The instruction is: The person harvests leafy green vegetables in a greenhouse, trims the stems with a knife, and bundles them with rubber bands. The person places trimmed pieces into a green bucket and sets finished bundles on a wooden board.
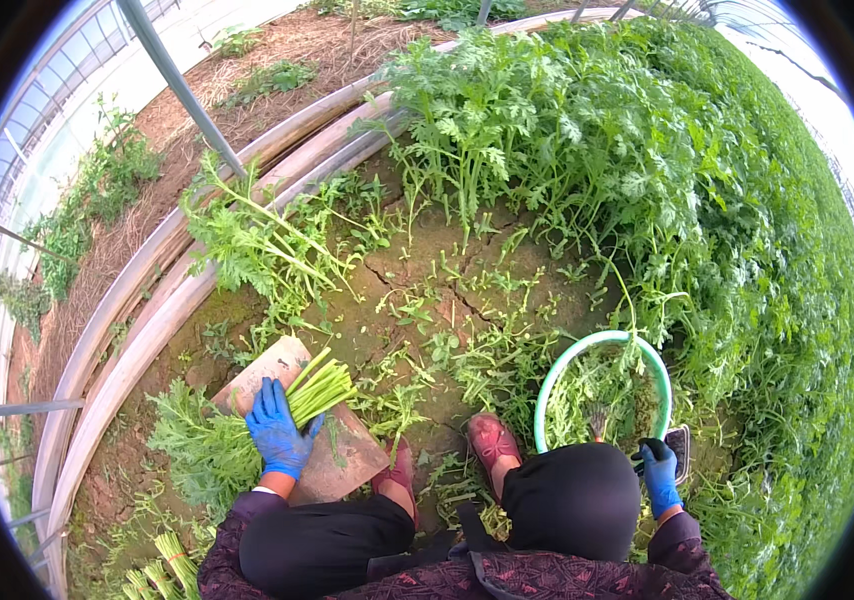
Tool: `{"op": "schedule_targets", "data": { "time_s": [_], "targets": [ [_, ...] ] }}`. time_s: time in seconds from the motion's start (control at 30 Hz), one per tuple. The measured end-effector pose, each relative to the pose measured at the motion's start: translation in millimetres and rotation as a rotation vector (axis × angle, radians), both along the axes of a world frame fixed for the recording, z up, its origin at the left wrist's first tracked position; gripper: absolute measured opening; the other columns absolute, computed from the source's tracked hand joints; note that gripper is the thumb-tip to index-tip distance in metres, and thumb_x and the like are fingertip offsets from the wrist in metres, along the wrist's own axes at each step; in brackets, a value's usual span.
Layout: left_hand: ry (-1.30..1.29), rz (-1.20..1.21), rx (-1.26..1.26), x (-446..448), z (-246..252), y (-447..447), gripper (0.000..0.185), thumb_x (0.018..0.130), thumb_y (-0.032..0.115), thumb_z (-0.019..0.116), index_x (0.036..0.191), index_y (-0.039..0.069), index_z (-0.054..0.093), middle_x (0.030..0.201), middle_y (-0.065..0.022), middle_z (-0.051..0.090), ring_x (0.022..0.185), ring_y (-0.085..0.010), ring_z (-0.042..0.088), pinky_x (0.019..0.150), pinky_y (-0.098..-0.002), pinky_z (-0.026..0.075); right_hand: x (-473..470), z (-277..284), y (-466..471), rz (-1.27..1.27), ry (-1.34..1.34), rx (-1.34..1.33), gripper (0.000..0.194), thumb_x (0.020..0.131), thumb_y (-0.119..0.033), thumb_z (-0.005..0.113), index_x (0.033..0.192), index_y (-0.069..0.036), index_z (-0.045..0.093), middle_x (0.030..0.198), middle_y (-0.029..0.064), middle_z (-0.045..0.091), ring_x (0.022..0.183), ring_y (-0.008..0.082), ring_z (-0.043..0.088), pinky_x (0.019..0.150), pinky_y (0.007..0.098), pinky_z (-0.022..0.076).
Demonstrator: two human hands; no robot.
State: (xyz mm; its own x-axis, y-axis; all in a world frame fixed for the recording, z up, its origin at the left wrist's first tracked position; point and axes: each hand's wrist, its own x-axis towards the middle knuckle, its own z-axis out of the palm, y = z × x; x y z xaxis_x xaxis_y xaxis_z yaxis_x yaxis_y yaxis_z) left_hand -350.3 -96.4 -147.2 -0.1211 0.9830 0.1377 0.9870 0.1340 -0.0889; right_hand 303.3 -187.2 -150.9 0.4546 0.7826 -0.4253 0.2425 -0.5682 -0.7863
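Note:
My left hand (277, 427), in a blue glove, is closed over a bunch of leafy greens (206, 450) lying across a flat board (337, 469). The pale cut stems (322, 388) point up and to the right from under the fingers, while the feathery leaves spread left past the board. My right hand (658, 469), also blue-gloved, is curled around a dark object beside my right knee. A dark, light-rimmed flat piece (678, 452) shows right by it; whether the two are joined is unclear. Just ahead of that hand stands a round tub with a mint-green rim (543, 397).
Inside the tub lie leaf scraps (577, 382) and a bundle of thin strands (597, 421). Standing greens (622, 165) fill the right side. Cut greens (262, 232) lie near long curved rails (134, 330). Banded bunches (172, 559) sit lower left. A metal post (179, 82) rises upper left.

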Motion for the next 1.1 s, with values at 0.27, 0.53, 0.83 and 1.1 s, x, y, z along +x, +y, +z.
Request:
{"op": "schedule_targets", "data": {
  "time_s": [0.27,0.53,0.83,1.1],
  "targets": [
    [-0.083,0.034,-0.08,-1,8,4,0.099,0.072,0.061,0.063,0.141,-0.003,0.032,0.146,-0.0222,0.034,0.126,-0.0371,0.038,0.098,-0.0465,0.03,-330,19,366,1.194,0.262,0.13,0.021,0.095,-0.014,0.057,0.111,-0.001,0.064,0.086,0.0069,0.069,0.072,0.0093,0.063,0.064,0.0264,0.0537],
    [-0.118,0.055,-0.176,-6,4,4,0.106,0.069,0.067,0.064,0.142,-0.003,0.033,0.148,-0.0218,0.032,0.129,-0.0346,0.035,0.1,-0.0501,0.025,-522,-140,418,1.185,-0.248,0.205,0.028,0.079,-0.016,0.064,0.106,-0.009,0.066,0.105,0.0141,0.067,0.099,0.0354,0.062,0.083,0.0402,0.0513],
    [-0.025,0.033,-0.182,-8,1,2,0.105,0.067,0.07,0.063,0.139,-0.002,0.037,0.147,-0.0203,0.035,0.127,-0.0328,0.037,0.098,-0.0493,0.026,-531,-131,439,0.919,-0.262,0.647,0.028,0.082,-0.021,0.065,0.106,-0.007,0.061,0.098,0.0176,0.064,0.089,0.0368,0.063,0.076,0.0448,0.0515],
    [-0.016,0.008,-0.14,-8,3,4,0.1,0.069,0.072,0.06,0.133,-0.003,0.045,0.143,-0.0206,0.04,0.124,-0.0335,0.04,0.095,-0.0486,0.03,-585,-111,470,1.089,-0.355,0.424,0.032,0.083,-0.032,0.065,0.098,-0.004,0.062,0.098,0.0196,0.064,0.092,0.0384,0.062,0.081,0.0481,0.0487]
  ]
}}
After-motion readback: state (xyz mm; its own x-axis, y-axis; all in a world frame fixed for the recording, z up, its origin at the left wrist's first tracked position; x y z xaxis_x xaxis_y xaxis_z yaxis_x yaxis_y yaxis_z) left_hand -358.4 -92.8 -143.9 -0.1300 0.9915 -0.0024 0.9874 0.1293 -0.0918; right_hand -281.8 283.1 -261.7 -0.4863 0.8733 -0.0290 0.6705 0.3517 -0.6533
